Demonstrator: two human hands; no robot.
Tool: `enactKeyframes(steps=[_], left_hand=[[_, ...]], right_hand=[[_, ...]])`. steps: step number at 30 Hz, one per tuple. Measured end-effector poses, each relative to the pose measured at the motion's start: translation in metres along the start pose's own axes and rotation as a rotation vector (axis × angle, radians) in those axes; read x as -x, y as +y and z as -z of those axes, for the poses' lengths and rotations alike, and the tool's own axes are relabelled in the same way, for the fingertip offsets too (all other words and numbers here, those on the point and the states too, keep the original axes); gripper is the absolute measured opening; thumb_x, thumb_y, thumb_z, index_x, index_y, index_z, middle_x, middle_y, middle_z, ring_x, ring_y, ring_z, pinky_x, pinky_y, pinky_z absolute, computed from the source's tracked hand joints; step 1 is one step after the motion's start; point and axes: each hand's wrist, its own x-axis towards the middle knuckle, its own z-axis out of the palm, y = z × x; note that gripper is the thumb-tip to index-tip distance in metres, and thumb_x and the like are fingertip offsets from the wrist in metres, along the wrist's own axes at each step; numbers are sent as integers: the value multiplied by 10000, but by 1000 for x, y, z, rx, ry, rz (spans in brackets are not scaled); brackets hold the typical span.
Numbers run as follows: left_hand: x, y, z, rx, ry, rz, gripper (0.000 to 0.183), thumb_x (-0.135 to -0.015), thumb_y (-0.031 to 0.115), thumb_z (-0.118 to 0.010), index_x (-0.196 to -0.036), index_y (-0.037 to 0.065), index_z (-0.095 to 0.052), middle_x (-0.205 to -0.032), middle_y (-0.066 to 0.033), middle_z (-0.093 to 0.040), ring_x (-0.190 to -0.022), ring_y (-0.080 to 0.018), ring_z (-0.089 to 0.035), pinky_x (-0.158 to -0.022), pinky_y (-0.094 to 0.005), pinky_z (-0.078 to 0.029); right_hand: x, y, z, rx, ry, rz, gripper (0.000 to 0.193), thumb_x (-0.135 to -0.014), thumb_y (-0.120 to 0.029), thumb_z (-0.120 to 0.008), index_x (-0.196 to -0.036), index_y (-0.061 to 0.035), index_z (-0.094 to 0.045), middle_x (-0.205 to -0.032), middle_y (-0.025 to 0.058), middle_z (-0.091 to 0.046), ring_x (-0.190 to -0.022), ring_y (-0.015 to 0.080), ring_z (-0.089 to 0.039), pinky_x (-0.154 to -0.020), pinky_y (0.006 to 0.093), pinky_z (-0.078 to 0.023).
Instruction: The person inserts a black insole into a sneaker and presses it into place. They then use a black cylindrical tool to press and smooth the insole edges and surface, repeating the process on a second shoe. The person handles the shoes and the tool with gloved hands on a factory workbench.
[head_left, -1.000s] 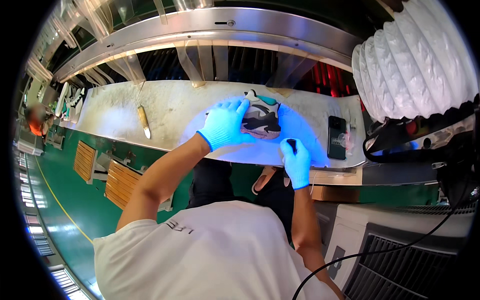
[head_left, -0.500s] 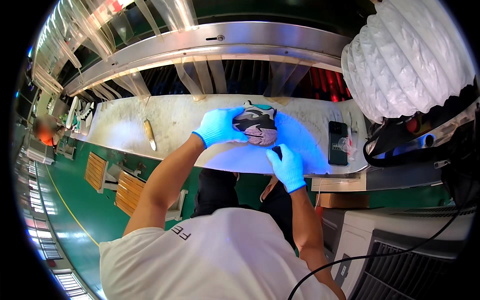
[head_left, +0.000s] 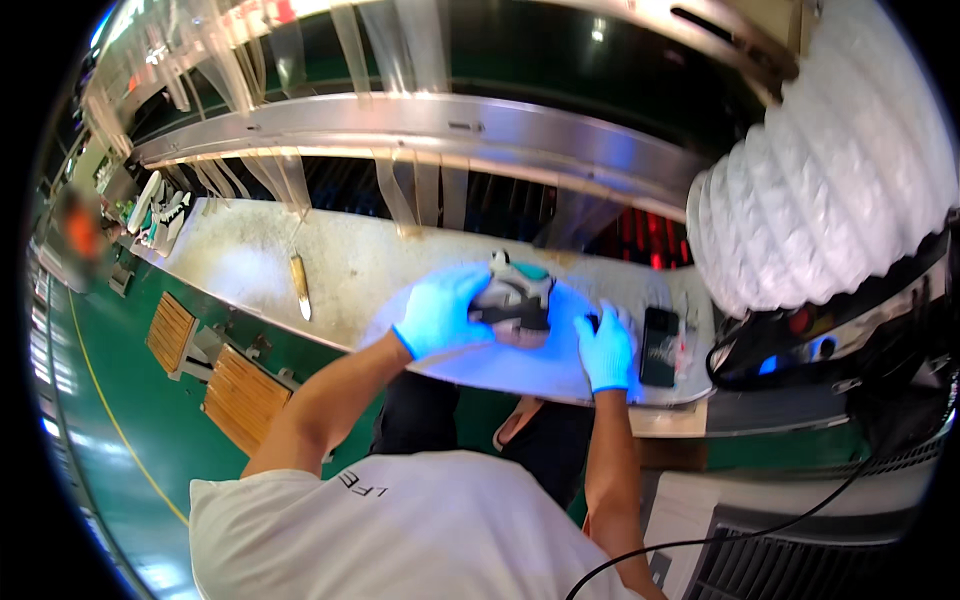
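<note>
My left hand (head_left: 443,315), in a blue-lit knit glove, is closed on the left side of a sneaker (head_left: 517,300) with grey, black and teal parts. The shoe rests on the pale worktable (head_left: 350,262), its toe area toward me. To the right of the shoe and apart from it, my gloved right hand (head_left: 606,352) is closed around a small dark object (head_left: 593,321), mostly hidden by the fingers; its kind cannot be made out. Just beyond that hand lies a black phone (head_left: 659,347). A knife (head_left: 300,287) with a yellowish handle lies further left on the table.
Behind the table runs a metal rail (head_left: 480,125) with clear plastic strips (head_left: 395,195) hanging down. A large white flexible duct (head_left: 830,170) and a black strap (head_left: 735,375) crowd the right. Several shoes (head_left: 160,215) stand at the far left, near a blurred person (head_left: 78,235).
My right hand has moved right, away from the shoe, taking the dark object along. The left hand stays on the shoe, whose sole edge now shows more. The whole view has shifted.
</note>
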Motion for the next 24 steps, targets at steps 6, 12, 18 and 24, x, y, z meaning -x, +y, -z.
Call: enactKeyframes(steps=[6,12,18,24], left_hand=[[51,-14,-5,-45,130,-90,1024,-636,397,-1004,-1558,103,-670,-1472,-203,-723,-1303,-427,-718,-1118,-540,-572],[37,9,37,-58,356,-298,966,-718,441,-1007,-1526,46,-656,-1481,-239,-699,-1335,-464,-697,-1166,-597,-539],[60,27,58,75,800,-146,808,-771,365,-1015,-1427,13,-701,-1494,-265,-687,-1318,-450,-707,-1129,-547,-579],[114,15,18,148,224,192,692,-874,375,-928,-1445,44,-719,-1523,-206,-696,-1343,-405,-713,-1132,-501,-581]], right_hand=[[44,-91,-14,-1124,-265,-49,681,-932,-94,-827,-1549,33,-570,-1377,97,-700,-1211,244,-707,-1038,426,-606],[43,-135,24,-1701,-349,-560,555,-984,-9,-702,-1533,-7,-620,-1398,97,-714,-1215,275,-731,-1043,431,-621],[-38,-194,125,-1498,368,12,626,-1003,-182,-770,-1565,17,-580,-1322,98,-705,-1070,211,-699,-982,403,-597],[-231,-325,228,-612,914,207,833,-1023,-377,-789,-1667,23,-447,-1474,258,-691,-1258,418,-729,-1105,505,-565]])
